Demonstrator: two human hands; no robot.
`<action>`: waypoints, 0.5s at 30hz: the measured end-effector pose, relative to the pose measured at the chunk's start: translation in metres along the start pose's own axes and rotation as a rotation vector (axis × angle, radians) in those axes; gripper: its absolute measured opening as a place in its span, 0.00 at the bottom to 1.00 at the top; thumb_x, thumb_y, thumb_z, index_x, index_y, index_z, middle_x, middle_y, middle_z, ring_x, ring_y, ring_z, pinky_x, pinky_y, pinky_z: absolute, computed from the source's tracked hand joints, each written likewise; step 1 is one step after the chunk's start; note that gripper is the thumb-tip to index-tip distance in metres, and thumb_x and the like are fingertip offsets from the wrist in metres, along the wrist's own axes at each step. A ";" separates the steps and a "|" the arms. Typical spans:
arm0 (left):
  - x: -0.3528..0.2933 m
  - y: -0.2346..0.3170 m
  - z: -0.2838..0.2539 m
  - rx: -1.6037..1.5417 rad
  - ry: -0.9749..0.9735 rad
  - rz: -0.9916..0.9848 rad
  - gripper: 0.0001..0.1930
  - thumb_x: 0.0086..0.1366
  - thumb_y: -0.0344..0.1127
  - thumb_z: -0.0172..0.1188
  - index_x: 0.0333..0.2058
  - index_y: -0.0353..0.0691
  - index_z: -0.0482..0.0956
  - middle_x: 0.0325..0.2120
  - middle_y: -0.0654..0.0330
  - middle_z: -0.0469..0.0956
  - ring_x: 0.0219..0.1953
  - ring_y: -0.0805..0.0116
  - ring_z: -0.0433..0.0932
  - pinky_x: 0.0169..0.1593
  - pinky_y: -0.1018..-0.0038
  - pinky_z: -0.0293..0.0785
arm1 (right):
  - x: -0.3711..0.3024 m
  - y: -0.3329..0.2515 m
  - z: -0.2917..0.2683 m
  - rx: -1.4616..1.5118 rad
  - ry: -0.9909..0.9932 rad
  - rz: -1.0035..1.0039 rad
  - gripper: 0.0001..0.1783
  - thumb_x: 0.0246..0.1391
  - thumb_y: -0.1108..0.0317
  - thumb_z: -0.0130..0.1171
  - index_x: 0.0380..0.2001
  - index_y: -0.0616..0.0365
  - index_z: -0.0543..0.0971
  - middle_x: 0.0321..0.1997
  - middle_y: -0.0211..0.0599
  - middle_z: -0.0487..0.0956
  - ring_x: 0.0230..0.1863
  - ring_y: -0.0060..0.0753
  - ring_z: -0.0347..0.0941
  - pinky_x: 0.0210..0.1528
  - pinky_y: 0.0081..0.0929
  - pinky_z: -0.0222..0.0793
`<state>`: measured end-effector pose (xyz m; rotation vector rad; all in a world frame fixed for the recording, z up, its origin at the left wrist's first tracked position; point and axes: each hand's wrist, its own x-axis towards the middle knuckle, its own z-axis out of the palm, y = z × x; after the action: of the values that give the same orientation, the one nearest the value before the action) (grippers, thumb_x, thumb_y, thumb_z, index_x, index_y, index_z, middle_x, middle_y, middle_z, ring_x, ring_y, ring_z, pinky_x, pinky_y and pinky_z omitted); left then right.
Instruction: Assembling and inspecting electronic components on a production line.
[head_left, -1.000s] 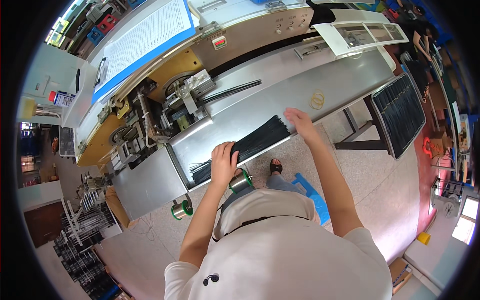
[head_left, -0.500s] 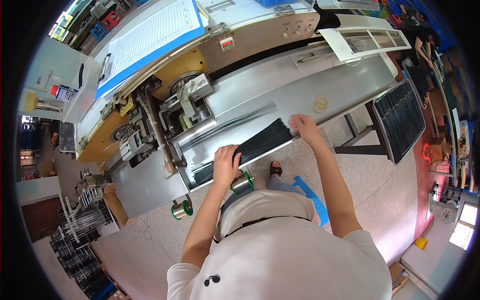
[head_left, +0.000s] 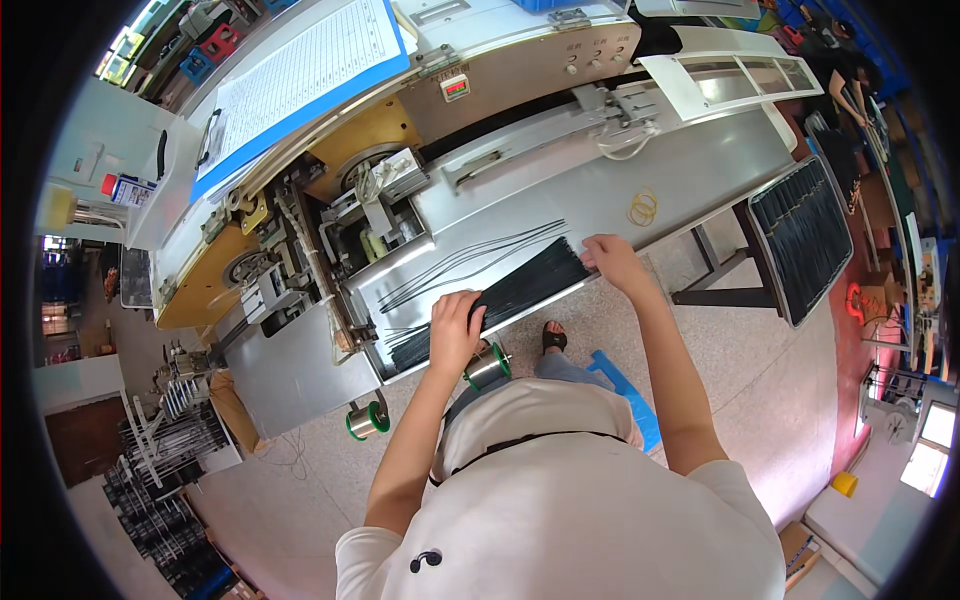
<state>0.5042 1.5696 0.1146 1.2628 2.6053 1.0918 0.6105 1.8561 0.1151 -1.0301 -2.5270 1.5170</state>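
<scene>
A thick bundle of thin black wires (head_left: 530, 285) lies slantwise along the front edge of the metal worktop (head_left: 690, 195). My left hand (head_left: 457, 325) is closed over its left part, fingers curled round the wires. At the bundle's right end, my right hand (head_left: 610, 258) has its fingers bent and pressed together against the wire tips; whether anything is between them is hidden. Several loose black wires (head_left: 470, 258) lie just behind the bundle. Yellow rings (head_left: 642, 207), perhaps rubber bands, rest on the worktop beyond my right hand.
A machine head (head_left: 385, 190) stands at the left, with a sliding carriage (head_left: 622, 118) on the rail behind the worktop. Below the front edge hang wire spools (head_left: 487, 367). A rack of black wires (head_left: 800, 240) stands right. A blue stool (head_left: 628, 400) is by my legs.
The loose wires, smeared by motion before, now lie still and separate on the worktop. The carriage has come into sight on the rail at the right. My hands have hardly moved.
</scene>
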 end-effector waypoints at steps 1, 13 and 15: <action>0.001 0.001 0.001 -0.009 0.004 -0.002 0.11 0.55 0.29 0.60 0.38 0.35 0.77 0.37 0.54 0.76 0.41 0.55 0.72 0.47 0.66 0.66 | 0.002 0.002 0.000 0.000 0.002 0.000 0.15 0.52 0.63 0.49 0.33 0.64 0.78 0.31 0.54 0.77 0.34 0.56 0.74 0.38 0.39 0.69; 0.003 0.002 -0.001 -0.039 -0.046 -0.001 0.12 0.54 0.31 0.62 0.38 0.37 0.77 0.37 0.57 0.76 0.42 0.56 0.71 0.46 0.67 0.66 | 0.013 0.002 -0.006 0.135 0.083 0.079 0.17 0.57 0.64 0.46 0.33 0.68 0.78 0.25 0.43 0.80 0.24 0.31 0.77 0.29 0.27 0.70; 0.004 0.003 -0.002 -0.053 -0.044 -0.007 0.11 0.54 0.30 0.62 0.37 0.36 0.77 0.37 0.56 0.76 0.41 0.55 0.72 0.46 0.66 0.66 | 0.014 0.006 -0.001 0.119 -0.066 0.061 0.17 0.56 0.62 0.47 0.30 0.67 0.79 0.22 0.42 0.79 0.24 0.32 0.76 0.29 0.28 0.70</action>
<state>0.5027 1.5725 0.1190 1.2517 2.5291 1.1109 0.6035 1.8664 0.1066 -1.0671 -2.4331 1.7223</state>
